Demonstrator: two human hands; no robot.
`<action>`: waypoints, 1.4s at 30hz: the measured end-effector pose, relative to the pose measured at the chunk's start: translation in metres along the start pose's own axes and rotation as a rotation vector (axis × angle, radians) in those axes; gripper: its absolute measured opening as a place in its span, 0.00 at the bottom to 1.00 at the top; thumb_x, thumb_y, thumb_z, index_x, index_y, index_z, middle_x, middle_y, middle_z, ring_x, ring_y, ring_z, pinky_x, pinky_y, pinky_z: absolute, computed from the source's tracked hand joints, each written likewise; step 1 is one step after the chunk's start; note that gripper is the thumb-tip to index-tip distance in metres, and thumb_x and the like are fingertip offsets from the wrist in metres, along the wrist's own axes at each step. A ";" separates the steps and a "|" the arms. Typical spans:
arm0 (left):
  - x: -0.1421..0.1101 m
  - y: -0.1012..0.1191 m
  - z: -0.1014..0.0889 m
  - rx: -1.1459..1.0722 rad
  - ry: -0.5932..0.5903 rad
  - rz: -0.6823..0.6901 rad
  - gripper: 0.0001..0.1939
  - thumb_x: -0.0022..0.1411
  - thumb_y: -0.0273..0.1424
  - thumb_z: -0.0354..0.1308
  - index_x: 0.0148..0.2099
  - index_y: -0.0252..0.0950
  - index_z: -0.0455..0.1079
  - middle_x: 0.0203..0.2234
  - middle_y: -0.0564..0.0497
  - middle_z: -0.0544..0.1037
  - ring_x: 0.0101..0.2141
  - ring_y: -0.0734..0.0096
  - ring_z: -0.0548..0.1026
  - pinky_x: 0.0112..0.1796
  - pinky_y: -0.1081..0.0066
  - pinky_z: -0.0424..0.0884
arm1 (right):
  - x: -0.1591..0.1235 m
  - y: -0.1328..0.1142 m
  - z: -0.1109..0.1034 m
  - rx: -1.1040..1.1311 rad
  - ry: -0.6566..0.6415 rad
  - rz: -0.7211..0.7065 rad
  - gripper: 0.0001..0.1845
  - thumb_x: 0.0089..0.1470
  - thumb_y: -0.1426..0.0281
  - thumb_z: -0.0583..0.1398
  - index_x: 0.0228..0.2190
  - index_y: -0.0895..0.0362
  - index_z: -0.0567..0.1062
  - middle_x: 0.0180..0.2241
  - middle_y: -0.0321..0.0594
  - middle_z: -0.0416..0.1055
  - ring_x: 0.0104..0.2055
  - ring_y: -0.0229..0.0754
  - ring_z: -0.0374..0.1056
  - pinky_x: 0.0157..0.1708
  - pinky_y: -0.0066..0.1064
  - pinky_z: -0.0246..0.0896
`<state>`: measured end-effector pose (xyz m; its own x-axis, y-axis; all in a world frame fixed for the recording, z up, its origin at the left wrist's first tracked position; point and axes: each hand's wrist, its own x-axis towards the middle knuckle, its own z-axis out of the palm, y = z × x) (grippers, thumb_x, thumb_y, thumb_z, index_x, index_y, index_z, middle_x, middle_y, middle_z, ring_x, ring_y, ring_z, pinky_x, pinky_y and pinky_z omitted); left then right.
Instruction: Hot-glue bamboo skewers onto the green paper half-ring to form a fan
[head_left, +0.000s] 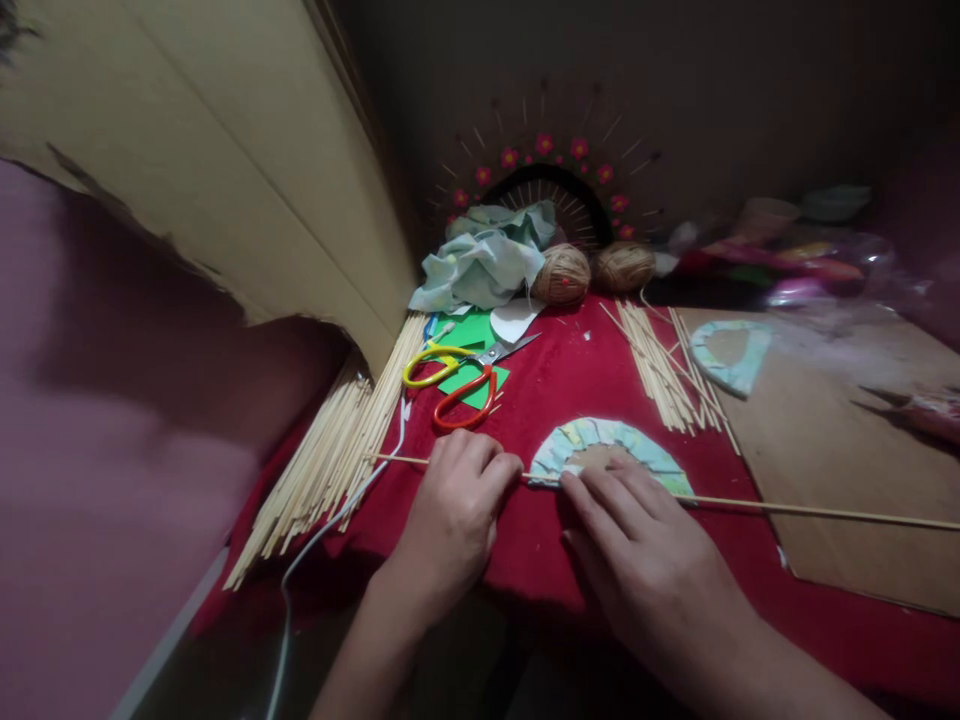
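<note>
A long thin wooden stick (825, 511) runs crosswise along the straight edge of a half-circle piece (577, 436) wrapped in pale blue-green patterned fabric. My left hand (457, 515) is closed round the stick just left of the half circle. On the straight edge, my right hand (652, 545) has its fingers bent together over the stick and the piece; its thumb is mostly hidden. Beyond my left hand lie scissors (487, 358) with one yellow and one red handle, blades apart, over green paper (474, 328).
Bundled sticks (330, 450) lie left, and more sticks (660, 365) at the back right. A white cord (289, 575) hangs over the front edge. Twine balls (562, 274) and crumpled fabric (480, 265) stand behind. Brown board (840, 450) at right carries another fabric-covered piece (739, 375). Red cloth (555, 370) covers the table.
</note>
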<state>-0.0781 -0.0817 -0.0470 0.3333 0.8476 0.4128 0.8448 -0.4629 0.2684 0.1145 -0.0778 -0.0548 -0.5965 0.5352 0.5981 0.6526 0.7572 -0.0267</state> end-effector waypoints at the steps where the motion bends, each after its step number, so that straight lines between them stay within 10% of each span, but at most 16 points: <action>1: 0.000 0.000 0.000 -0.006 -0.014 -0.003 0.10 0.62 0.19 0.46 0.37 0.33 0.68 0.32 0.46 0.69 0.34 0.65 0.62 0.35 0.65 0.61 | 0.000 0.000 0.000 -0.003 0.002 -0.003 0.15 0.55 0.76 0.55 0.40 0.72 0.77 0.36 0.56 0.75 0.41 0.54 0.68 0.46 0.51 0.65; 42: -0.001 -0.002 -0.001 0.001 0.032 -0.014 0.11 0.62 0.20 0.45 0.37 0.35 0.68 0.31 0.48 0.67 0.33 0.65 0.62 0.34 0.65 0.60 | 0.001 0.000 -0.001 -0.030 0.026 -0.019 0.15 0.54 0.78 0.54 0.39 0.72 0.77 0.35 0.56 0.75 0.41 0.54 0.68 0.49 0.50 0.63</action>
<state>-0.0808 -0.0819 -0.0476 0.3081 0.8453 0.4365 0.8496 -0.4509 0.2736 0.1146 -0.0779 -0.0531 -0.5966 0.5107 0.6191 0.6552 0.7554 0.0082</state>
